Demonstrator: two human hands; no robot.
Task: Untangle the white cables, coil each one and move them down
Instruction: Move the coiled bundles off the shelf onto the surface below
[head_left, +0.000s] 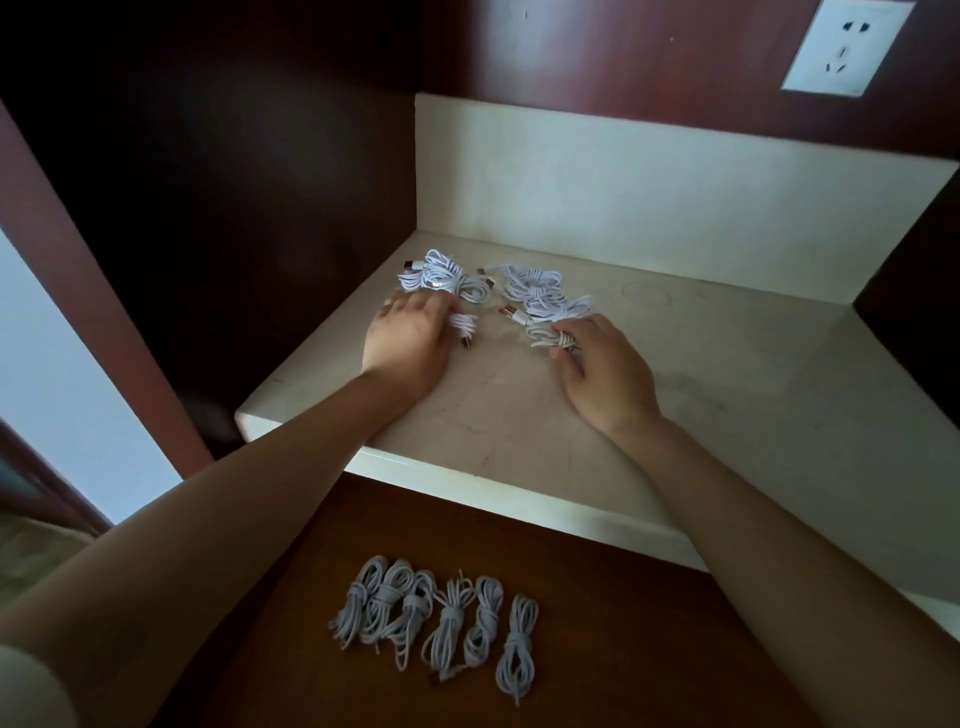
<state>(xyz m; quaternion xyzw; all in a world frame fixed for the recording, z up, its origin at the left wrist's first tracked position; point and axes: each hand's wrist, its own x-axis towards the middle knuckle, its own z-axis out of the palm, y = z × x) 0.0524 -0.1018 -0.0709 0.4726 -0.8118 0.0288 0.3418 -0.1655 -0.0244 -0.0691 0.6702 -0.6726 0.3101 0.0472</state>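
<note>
Two cable heaps (493, 291) lie side by side far on the surface (675, 389); six coiled cables (441, 618) in a row on the lower shelf (623, 649), near.

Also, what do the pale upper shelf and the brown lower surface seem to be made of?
The upper shelf looks like polished stone, or an imitation: cream, with faint thin veins. The lower surface looks like varnished wood, though I cannot be sure: reddish brown, smooth, slightly shiny.

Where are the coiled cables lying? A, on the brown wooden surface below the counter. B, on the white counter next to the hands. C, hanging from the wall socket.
A: the coiled cables lie in a row on the wooden surface, below the counter where the left hand and right hand are at the tangled cables.
</note>
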